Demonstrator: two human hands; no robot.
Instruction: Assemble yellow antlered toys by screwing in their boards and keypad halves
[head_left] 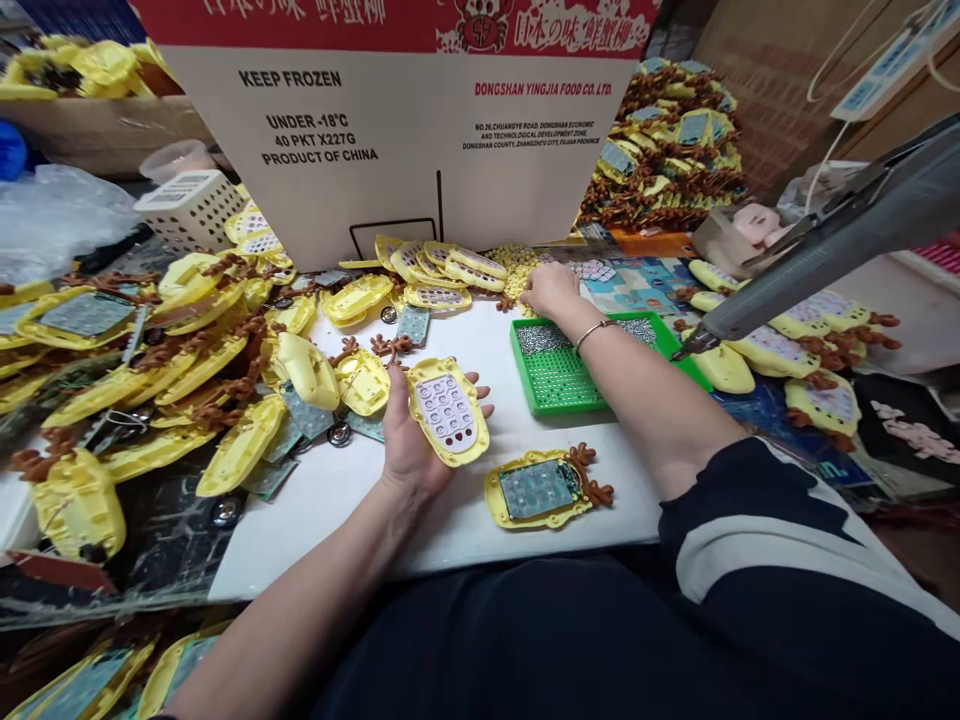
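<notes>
My left hand [411, 440] holds a yellow toy phone shell [450, 412], thumb on its near edge and fingers behind. Its inner side faces up, with a pale keypad of round bumps and several dark red ones. My right hand [553, 290] reaches past a green tray [559, 385] of small metal screws to a heap of tiny yellow pieces [517, 268]. Its fingers are bent together at the heap; what they pinch, if anything, is hidden. On the white table before me lies another yellow shell [491, 490] with a circuit board [536, 488] and brown antlers [592, 475].
An electric screwdriver [795, 270] hangs at the right, its tip close to the tray. Yellow shells [165, 350] pile up at the left. A carton [420, 130] stands behind. Finished-looking toy phones [780, 345] lie at the right.
</notes>
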